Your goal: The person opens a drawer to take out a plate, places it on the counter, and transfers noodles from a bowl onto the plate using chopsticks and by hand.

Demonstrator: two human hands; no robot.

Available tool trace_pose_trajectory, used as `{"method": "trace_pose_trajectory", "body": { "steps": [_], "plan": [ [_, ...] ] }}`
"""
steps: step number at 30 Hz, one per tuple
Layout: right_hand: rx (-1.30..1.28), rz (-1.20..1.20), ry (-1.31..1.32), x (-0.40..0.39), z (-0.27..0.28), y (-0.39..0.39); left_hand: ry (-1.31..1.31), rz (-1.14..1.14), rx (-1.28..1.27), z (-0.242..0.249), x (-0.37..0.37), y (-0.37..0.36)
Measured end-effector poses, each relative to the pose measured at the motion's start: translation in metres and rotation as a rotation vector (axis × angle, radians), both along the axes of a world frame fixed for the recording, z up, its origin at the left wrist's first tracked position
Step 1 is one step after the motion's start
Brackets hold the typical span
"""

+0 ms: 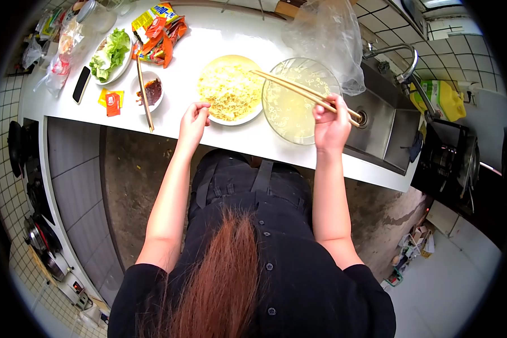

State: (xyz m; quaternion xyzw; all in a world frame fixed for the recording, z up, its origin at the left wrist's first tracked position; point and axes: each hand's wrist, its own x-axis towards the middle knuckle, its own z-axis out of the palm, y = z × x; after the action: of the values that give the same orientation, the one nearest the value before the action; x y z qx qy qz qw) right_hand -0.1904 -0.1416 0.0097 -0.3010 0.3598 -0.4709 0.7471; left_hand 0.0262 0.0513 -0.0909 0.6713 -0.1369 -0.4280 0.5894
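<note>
A white plate (252, 116) heaped with pale yellow noodles (228, 87) sits on the white counter (219, 36). My left hand (193, 120) grips the plate's near-left rim. Right of it stands a clear glass bowl (281, 115) with some noodle strands inside. My right hand (330, 125) is over the bowl's right edge, closed on a pair of wooden chopsticks (298, 90) whose tips point left, over the noodles and the bowl.
A small dish of red sauce (151, 91) with another chopstick pair (144, 96) across it, a lettuce plate (110, 55), a phone (81, 84), seasoning sachets (111, 101), noodle packets (159, 31), a plastic bag (327, 34), steel sink (383, 124) and tap (397, 56) at right.
</note>
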Motion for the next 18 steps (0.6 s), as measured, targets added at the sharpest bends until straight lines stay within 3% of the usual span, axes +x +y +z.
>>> {"method": "trace_pose_trajectory", "body": {
  "steps": [3, 4, 10, 13, 18],
  "plan": [
    [-0.226, 0.254, 0.399, 0.023, 0.006, 0.021, 0.010, 0.010, 0.029, 0.004, -0.002, -0.001],
    [-0.220, 0.274, 0.342, 0.023, 0.002, 0.024, 0.019, 0.012, 0.025, 0.003, -0.003, -0.001],
    [-0.340, -0.092, 0.415, -0.040, 0.013, -0.006, 0.027, 0.029, 0.024, 0.002, -0.003, 0.003],
    [-0.377, -0.256, 0.682, -0.073, 0.013, -0.023, 0.032, 0.033, 0.021, -0.001, -0.001, 0.007],
    [-0.422, -0.107, 0.844, -0.088, -0.021, -0.047, 0.035, 0.030, 0.014, -0.002, -0.001, 0.008]
  ]
}}
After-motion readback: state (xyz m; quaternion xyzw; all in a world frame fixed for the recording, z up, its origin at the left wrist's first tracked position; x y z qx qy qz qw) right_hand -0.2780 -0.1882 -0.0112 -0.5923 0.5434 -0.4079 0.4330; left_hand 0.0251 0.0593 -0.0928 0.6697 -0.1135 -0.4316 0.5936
